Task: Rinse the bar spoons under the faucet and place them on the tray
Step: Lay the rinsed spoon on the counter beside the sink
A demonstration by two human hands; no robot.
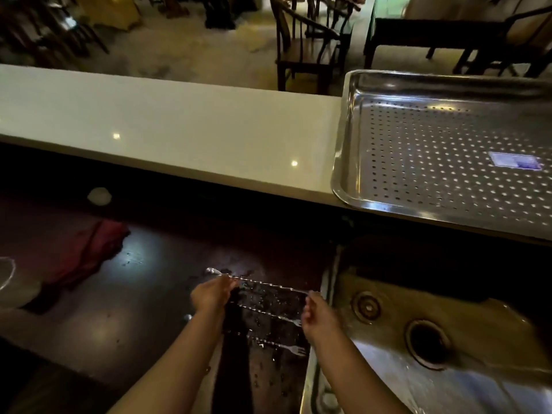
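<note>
Three long twisted bar spoons lie across the dark wet counter, just left of the sink. The farthest bar spoon is pinched near its bowl end by my left hand and at its other end by my right hand. A second bar spoon with a fork tip lies between my hands. The third bar spoon lies nearest me, fork tip toward the sink. The perforated steel tray rests on the white bar top at the upper right. No faucet is in view.
A white bar top runs behind the dark counter. A red cloth lies at the left, with a pale round object beyond it. The sink has a drain. Chairs stand beyond the bar.
</note>
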